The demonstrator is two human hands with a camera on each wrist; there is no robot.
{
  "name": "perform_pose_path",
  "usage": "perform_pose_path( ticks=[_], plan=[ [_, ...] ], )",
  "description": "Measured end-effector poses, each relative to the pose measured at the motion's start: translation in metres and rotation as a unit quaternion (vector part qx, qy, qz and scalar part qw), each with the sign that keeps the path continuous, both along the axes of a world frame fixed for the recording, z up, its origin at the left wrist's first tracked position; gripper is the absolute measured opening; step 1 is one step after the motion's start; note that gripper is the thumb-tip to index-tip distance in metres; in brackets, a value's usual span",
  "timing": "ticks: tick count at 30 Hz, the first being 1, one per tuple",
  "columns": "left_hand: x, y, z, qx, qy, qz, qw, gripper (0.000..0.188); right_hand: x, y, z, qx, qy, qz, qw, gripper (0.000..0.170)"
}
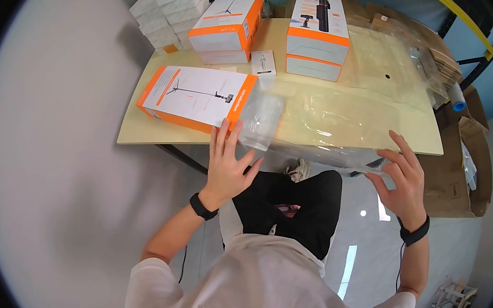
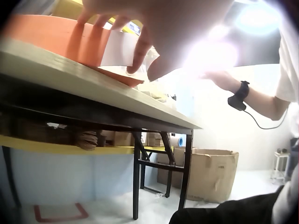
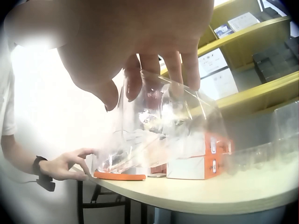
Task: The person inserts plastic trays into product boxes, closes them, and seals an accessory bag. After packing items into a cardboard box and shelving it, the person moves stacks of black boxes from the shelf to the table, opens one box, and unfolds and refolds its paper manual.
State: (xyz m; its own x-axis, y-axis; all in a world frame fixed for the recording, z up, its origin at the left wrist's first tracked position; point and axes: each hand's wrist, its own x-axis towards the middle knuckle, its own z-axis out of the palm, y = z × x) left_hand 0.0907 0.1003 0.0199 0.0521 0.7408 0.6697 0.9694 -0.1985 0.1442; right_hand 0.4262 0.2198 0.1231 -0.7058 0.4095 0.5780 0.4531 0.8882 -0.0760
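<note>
A white-and-orange box (image 1: 198, 96) printed with a tripod lies on the table at the front left. My left hand (image 1: 228, 170) touches its near right corner with extended fingertips, and in the left wrist view those fingers (image 2: 98, 21) lie against the orange side. An orange flap (image 2: 119, 76) sticks out at that end of the box. A clear plastic bag (image 1: 329, 156) stretches from the box's right end along the table's front edge. My right hand (image 1: 401, 181) holds the bag's right end between thumb and curved fingers; the film (image 3: 163, 112) hangs from them in the right wrist view.
Stacked orange-and-white boxes (image 1: 317, 33) stand at the back, with another stack (image 1: 226, 21) left of them. A small printed card (image 1: 263, 63) lies between. Clear plastic sheets (image 1: 379, 66) cover the table's right side. A large open carton (image 1: 459, 168) stands on the floor at right.
</note>
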Motion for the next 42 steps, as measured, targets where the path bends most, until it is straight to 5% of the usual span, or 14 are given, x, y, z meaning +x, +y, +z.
perform_pose_path(
  ticks=[5,7,9,11,14,20,30,33,35,42],
  plan=[
    [0.013,-0.044,-0.012,0.182,-0.175,0.029,0.967,0.015,0.007,-0.022,0.004,0.006,-0.005,0.020,1.000,0.038],
    [0.023,-0.063,-0.043,0.082,-0.527,0.016,0.846,0.013,0.013,-0.035,-0.001,0.015,-0.001,0.008,1.000,0.038],
    [0.030,-0.056,-0.037,-0.167,-0.718,-0.032,0.675,0.013,0.016,-0.047,-0.011,0.002,-0.004,0.005,1.000,0.038],
    [0.035,-0.042,-0.037,-0.219,-0.717,-0.069,0.658,0.019,0.018,-0.054,-0.019,-0.001,-0.001,-0.020,1.000,0.037],
    [0.035,-0.026,-0.040,-0.192,-0.801,-0.192,0.533,0.028,0.021,-0.060,-0.018,-0.007,0.007,-0.024,1.000,0.036],
    [0.040,-0.011,-0.038,-0.135,-0.848,-0.190,0.476,0.028,0.034,-0.060,-0.009,-0.026,0.035,-0.062,0.997,0.035],
    [0.040,-0.008,-0.034,-0.196,-0.839,-0.161,0.481,0.024,0.025,-0.067,-0.002,0.028,0.007,-0.037,0.999,0.039],
    [0.043,-0.007,-0.034,-0.190,-0.819,-0.138,0.524,0.023,0.023,-0.067,-0.002,0.024,-0.001,-0.027,0.999,0.041],
    [0.045,-0.007,-0.036,-0.192,-0.743,-0.103,0.633,0.019,0.021,-0.067,0.000,0.025,-0.001,-0.031,0.999,0.041],
    [0.045,-0.010,-0.034,-0.218,-0.670,-0.067,0.706,0.016,0.013,-0.064,0.024,0.032,-0.009,-0.022,0.999,0.043]
  ],
)
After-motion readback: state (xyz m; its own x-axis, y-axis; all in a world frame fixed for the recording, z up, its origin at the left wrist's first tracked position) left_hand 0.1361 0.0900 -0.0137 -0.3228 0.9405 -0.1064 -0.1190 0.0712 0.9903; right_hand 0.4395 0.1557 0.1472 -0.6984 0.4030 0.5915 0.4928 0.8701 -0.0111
